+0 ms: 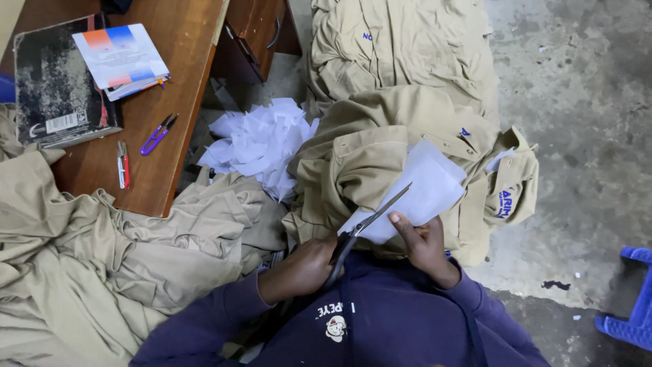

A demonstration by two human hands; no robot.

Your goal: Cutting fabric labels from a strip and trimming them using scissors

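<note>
Looking down from the head camera, we see our left hand [302, 268] closed through the handles of the scissors [370, 221], blades parted and pointing up-right into a white paper sheet [424, 187]. Our right hand [424, 245] pinches the sheet's lower edge, thumb on top, just beside the blades. Sheet lies over a folded khaki shirt [360, 163] on our lap, more khaki garments [401, 47] stacked beyond on the concrete floor [584, 102]. We judge the paper light, thin and floppy, easy to tear or crease, so best held close to the cut line and kept taut; scissors are stiff metal, gripped at the loops. A heap of white paper scraps [261, 143] sits between the shirt and the wooden desk [170, 88]. On the desk: a dark book [51, 88], a coloured booklet [119, 58], purple thread snips [157, 134], a red-handled tool [123, 164]. Loose khaki cloth [81, 258] spreads at left; a blue plastic stool [635, 299] at right edge.
</note>
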